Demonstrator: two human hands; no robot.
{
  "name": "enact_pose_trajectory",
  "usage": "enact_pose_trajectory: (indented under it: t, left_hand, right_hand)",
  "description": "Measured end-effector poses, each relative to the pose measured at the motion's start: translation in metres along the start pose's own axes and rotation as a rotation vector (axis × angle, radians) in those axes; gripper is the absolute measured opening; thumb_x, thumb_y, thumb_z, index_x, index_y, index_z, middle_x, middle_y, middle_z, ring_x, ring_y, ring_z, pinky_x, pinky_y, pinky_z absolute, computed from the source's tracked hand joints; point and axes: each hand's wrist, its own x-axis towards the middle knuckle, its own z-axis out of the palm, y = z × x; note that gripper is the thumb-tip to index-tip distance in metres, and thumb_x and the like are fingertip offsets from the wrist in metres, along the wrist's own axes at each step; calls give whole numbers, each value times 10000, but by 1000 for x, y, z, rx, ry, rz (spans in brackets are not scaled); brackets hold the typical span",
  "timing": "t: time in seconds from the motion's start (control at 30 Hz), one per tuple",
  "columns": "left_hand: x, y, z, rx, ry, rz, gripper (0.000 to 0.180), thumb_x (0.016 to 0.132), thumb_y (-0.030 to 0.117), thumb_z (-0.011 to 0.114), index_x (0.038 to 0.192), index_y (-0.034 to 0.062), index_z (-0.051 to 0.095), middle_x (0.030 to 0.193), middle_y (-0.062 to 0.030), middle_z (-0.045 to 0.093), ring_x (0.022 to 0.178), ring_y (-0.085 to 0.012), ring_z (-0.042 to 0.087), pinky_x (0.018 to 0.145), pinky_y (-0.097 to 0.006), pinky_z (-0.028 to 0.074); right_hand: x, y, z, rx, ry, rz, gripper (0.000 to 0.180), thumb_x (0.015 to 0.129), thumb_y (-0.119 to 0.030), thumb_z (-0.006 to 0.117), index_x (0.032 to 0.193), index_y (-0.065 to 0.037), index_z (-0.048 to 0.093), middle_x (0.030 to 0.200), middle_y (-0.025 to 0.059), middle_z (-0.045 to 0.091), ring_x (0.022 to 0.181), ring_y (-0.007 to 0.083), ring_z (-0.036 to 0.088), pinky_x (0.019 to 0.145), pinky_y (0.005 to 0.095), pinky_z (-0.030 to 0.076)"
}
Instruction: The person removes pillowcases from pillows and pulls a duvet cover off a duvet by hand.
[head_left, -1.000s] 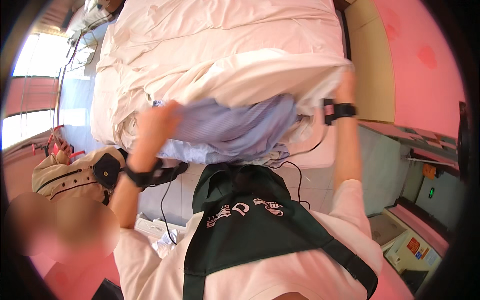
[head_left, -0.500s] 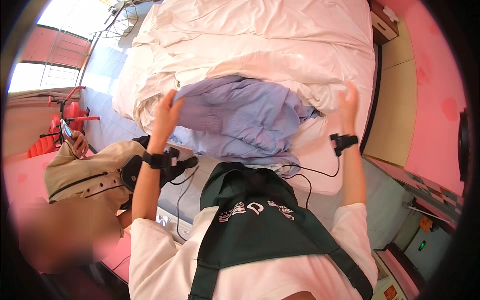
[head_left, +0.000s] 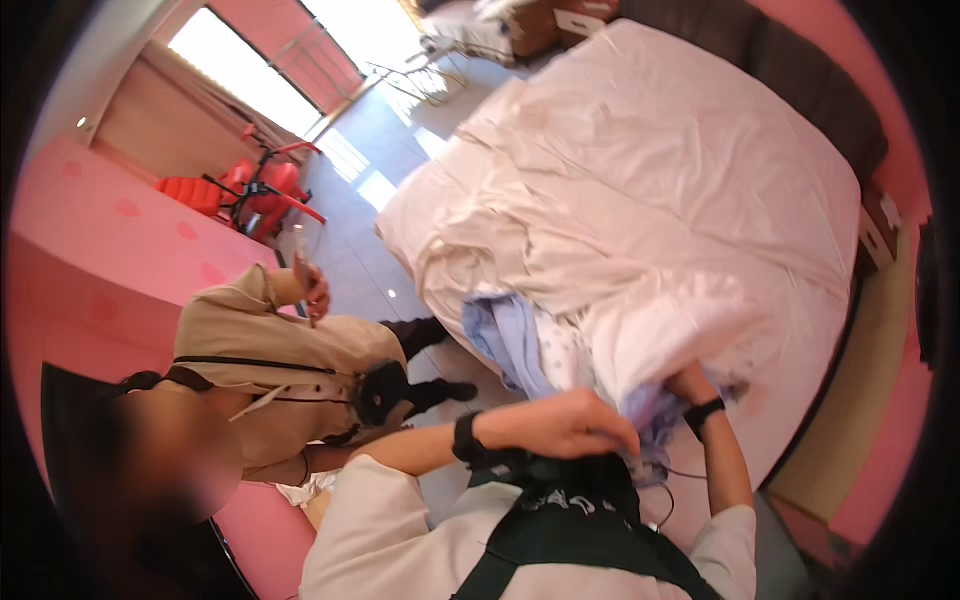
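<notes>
My left hand (head_left: 565, 422) is in front of my dark apron, its fingers bent loosely with a gap from the thumb. Nothing shows in it, though its fingertips are smeared by motion. My right hand (head_left: 690, 382) is at the near edge of the bed, closed on a raised, blurred fold of white bedding (head_left: 660, 335); the fabric hides its fingertips. Beneath that fold, blue cloth (head_left: 655, 415) bunches up. More blue cloth (head_left: 505, 335) lies to the left, beside a pale piece with small dots (head_left: 562, 350).
The bed (head_left: 700, 150) with its wrinkled white sheet fills the middle and right, with a dark headboard (head_left: 800, 80) behind. At my left a person in a beige top (head_left: 270, 350) holds a phone. A red ride-on toy (head_left: 265, 195) is farther off. Cables hang near my right wrist.
The view has turned. My hands, raised apart on either side of the blue cloth before, have come closer together; the right now grips bedding. White bedding now covers much of the blue cloth.
</notes>
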Motion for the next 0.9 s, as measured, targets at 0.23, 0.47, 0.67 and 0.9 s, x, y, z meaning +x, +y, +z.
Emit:
enact_pose_trajectory:
  t: [0.23,0.47,0.67,0.9]
  left_hand:
    - [-21,33,15,-145,-92,250,129,779,6,472,852,-5,579,772,-111,590,676,-245,561,601,-299,425]
    - [-53,72,-17,-237,-117,451,144,805,17,452,838,5,591,753,-93,599,614,-238,559,512,-293,405]
    - [-57,62,-33,-111,2,449,129,801,39,485,867,5,591,761,-88,605,581,-228,554,508,-284,407]
    - [-58,31,-7,-28,-70,448,137,791,42,482,882,19,581,740,-92,597,604,-226,555,535,-285,411]
  right_hand:
    - [-34,71,-3,-416,294,433,483,794,-282,502,1222,-87,393,1234,129,422,1137,254,385,915,360,317]
    - [-156,132,-110,-1046,919,1292,430,840,-275,425,1225,-90,371,1197,138,448,1073,256,440,821,378,405]
    - [-156,74,-107,-718,389,1015,221,797,-140,466,958,-10,542,824,201,574,776,351,558,642,408,440]
    - [-60,-138,30,318,385,149,206,706,6,525,907,32,562,882,112,575,806,175,536,735,258,414]
